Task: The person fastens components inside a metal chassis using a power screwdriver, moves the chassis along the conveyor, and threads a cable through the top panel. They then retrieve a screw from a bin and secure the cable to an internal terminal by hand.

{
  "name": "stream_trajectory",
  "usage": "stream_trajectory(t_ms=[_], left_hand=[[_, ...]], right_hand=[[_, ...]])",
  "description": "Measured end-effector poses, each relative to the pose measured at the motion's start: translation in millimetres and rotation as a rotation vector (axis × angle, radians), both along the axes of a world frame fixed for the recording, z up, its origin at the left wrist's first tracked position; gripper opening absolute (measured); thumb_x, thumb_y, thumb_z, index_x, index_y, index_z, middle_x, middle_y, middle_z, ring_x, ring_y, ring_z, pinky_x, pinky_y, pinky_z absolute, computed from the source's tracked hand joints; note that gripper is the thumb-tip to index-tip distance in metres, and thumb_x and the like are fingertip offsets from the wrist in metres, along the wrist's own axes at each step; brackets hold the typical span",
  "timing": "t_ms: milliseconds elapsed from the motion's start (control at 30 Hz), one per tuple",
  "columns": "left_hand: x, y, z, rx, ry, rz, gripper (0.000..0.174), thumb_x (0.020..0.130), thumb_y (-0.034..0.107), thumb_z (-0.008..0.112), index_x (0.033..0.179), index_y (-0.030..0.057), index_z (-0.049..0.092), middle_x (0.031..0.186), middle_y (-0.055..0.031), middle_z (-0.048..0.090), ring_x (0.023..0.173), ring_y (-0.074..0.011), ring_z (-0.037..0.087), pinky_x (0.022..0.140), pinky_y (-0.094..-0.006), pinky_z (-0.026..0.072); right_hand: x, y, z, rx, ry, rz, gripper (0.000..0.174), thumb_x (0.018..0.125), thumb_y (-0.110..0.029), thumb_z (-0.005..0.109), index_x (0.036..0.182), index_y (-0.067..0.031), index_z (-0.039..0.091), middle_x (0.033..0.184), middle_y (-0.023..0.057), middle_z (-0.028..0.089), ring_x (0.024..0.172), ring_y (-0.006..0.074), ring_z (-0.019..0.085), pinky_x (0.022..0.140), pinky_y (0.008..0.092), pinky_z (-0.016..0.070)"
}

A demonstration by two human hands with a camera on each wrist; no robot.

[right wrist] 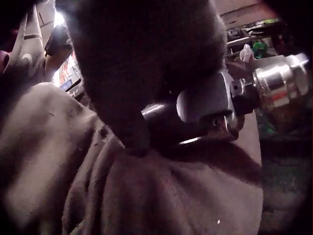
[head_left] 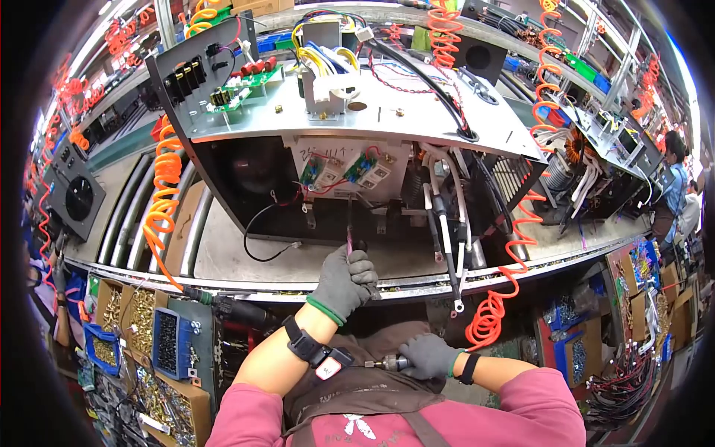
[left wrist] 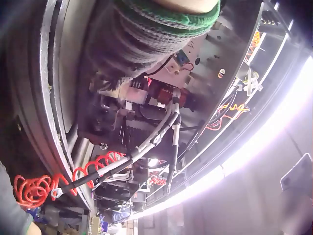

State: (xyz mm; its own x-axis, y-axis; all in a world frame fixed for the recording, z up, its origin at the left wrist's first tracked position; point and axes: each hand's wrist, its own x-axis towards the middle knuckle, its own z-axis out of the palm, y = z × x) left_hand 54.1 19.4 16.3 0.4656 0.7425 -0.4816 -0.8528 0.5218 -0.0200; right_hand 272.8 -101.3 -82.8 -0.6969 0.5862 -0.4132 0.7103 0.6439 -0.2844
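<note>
My gloved left hand (head_left: 344, 281) is at the front edge of the open machine cabinet, fingers curled round a thin dark rod (head_left: 350, 223) with a pink part just above the fist. The rod points up towards the panel with two small circuit boards (head_left: 370, 173). In the left wrist view the glove (left wrist: 132, 44) hides what it grips. Low by the apron, my gloved right hand (head_left: 428, 356) grips an air screwdriver (head_left: 391, 363). Its dark body and silver nose (right wrist: 281, 81) show in the right wrist view, close over the brown apron.
Black and white cables (head_left: 445, 231) with ring lugs hang from the cabinet at right. A red coiled hose (head_left: 488, 316) droops beside the right hand; an orange one (head_left: 165, 186) hangs at left. Bins of screws (head_left: 173, 343) stand at lower left, wire bundles (head_left: 622, 387) at right.
</note>
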Motion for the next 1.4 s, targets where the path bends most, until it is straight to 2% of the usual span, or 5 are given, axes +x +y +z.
stream_trajectory(t_ms=[233, 433, 700, 1300, 1400], left_hand=[[-4.2, 2.3, -12.4, 0.066, 0.093, -0.045, 0.028, 0.096, 0.027, 0.040, 0.075, 0.0116, 0.050, 0.051, 0.0085, 0.033, 0.038, -0.0054, 0.025, 0.038, -0.0206, 0.0227], [-4.6, 4.7, -3.8, -0.005, 0.231, -0.084, 0.026, 0.095, 0.026, 0.042, 0.079, 0.0116, 0.055, 0.046, 0.0078, 0.029, 0.039, -0.0061, 0.024, 0.039, -0.0219, 0.0239], [-21.5, 13.8, -35.9, 0.065, 0.308, -0.204, 0.024, 0.094, 0.034, 0.042, 0.095, 0.0175, 0.060, 0.047, 0.0080, 0.025, 0.046, -0.0065, 0.029, 0.051, -0.0326, 0.0330], [-19.3, 2.7, -14.7, 0.375, -0.142, -0.264, 0.024, 0.097, 0.018, 0.036, 0.113, 0.0113, 0.052, 0.075, 0.0015, 0.054, 0.046, -0.0018, 0.030, 0.041, -0.0181, 0.0264], [1.9, -8.7, 42.6, -0.017, 0.462, -0.071, 0.026, 0.097, 0.017, 0.035, 0.115, 0.0102, 0.052, 0.100, -0.0052, 0.061, 0.044, -0.0011, 0.029, 0.041, -0.0182, 0.0266]], right_hand=[[52.8, -34.7, 79.7, -0.153, 0.138, -0.341, 0.045, 0.078, -0.047, 0.062, 0.101, -0.0097, 0.057, 0.090, 0.0177, 0.064, 0.082, 0.0350, 0.063, 0.070, 0.0437, 0.0500], [32.4, -59.2, 84.7, -0.577, 0.804, -0.985, 0.027, 0.092, -0.026, 0.055, 0.103, -0.0019, 0.052, 0.078, 0.0046, 0.055, 0.071, 0.0121, 0.050, 0.067, 0.0311, 0.0448], [-5.8, -12.0, 78.6, -0.510, 1.000, -0.821, 0.031, 0.095, -0.030, 0.048, 0.101, 0.0001, 0.051, 0.080, 0.0075, 0.052, 0.073, 0.0142, 0.047, 0.068, 0.0317, 0.0425], [-15.9, 8.4, 84.5, -0.566, 0.879, -0.825, 0.039, 0.093, -0.038, 0.052, 0.100, 0.0007, 0.051, 0.081, 0.0081, 0.056, 0.076, 0.0146, 0.051, 0.070, 0.0318, 0.0427], [-18.5, 9.5, 75.6, -0.588, 0.917, -0.844, 0.039, 0.093, -0.038, 0.052, 0.099, 0.0007, 0.052, 0.080, 0.0077, 0.056, 0.075, 0.0142, 0.051, 0.070, 0.0315, 0.0426]])
